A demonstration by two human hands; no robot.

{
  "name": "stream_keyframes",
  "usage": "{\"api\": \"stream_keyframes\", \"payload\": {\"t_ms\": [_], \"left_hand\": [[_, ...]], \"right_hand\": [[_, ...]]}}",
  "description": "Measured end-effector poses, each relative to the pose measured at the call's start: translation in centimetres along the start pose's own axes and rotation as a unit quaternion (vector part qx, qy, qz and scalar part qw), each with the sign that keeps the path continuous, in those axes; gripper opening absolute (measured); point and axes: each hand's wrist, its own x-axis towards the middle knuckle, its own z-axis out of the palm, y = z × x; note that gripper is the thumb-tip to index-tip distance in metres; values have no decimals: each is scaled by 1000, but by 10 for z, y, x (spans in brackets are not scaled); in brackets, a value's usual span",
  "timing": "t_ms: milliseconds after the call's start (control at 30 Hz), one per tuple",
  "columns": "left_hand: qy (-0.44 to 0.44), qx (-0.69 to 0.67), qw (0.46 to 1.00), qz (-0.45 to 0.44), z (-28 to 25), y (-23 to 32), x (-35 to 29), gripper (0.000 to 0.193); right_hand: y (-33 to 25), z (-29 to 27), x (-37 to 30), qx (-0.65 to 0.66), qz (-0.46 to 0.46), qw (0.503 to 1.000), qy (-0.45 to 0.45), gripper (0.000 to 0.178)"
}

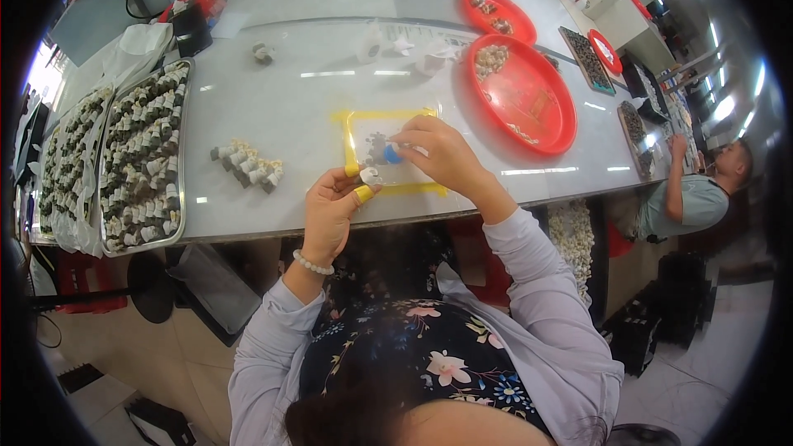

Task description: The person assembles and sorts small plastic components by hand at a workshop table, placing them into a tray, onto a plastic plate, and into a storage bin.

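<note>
My left hand has thumb and forefinger closed on a small white-wrapped piece, above the near side of a yellow-taped rectangle on the table. Yellow covers are on those two fingertips. My right hand reaches in from the right, its fingers pinched at a small round blue thing whose kind I cannot make out. Dark bits lie inside the rectangle next to it. To the left of my hands is a cluster of white-wrapped dark pieces.
A metal tray of many wrapped pieces stands at the left. A large red round tray holds pale pieces at the right, with another red tray behind. A single piece lies farther back. Another person sits at far right.
</note>
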Motion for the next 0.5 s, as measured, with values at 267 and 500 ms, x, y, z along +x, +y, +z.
{"api": "stream_keyframes", "payload": {"t_ms": [267,500], "left_hand": [[-7,48,998,36,-2,-5,0,28],[-12,41,998,46,-2,-7,-1,28]], "right_hand": [[-17,-6,-5,233,151,960,-33,16],[-25,4,-13,356,182,915,-52,21]]}}
